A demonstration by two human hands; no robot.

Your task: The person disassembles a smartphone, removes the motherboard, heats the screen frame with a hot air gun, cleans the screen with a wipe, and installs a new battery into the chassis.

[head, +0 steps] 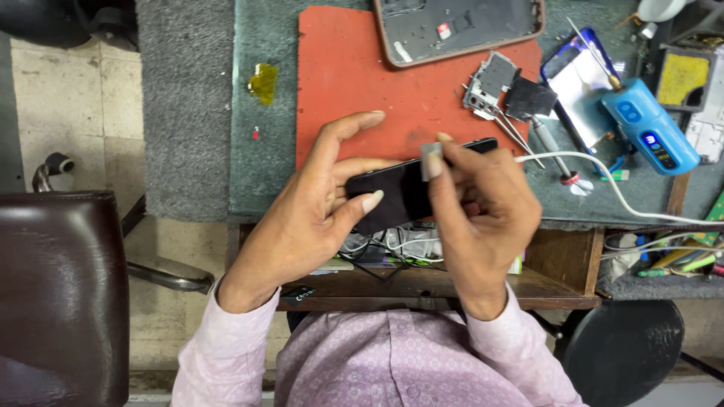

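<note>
- The left hand is gripping a black phone by its near end, thumb across the face and fingers behind, holding it edge-up over the red mat.
- The right hand is pinching a small grey pick between thumb and forefinger, its tip pressing at the phone's top edge, just above the left thumb.
- A white cable is running from the phone's far end, away from the left grip; a tug on it could be twisting the phone out of the fingers.
- The phone is being held in the air, not resting on the mat, so a slip of the pick could be driving it into the left thumb or scratching the glass.
- Too much pressure at the edge is likely risking a crack, in my judgement.
- Tweezers and loose parts are lying just beyond the right hand, within easy reach of a knock.
</note>
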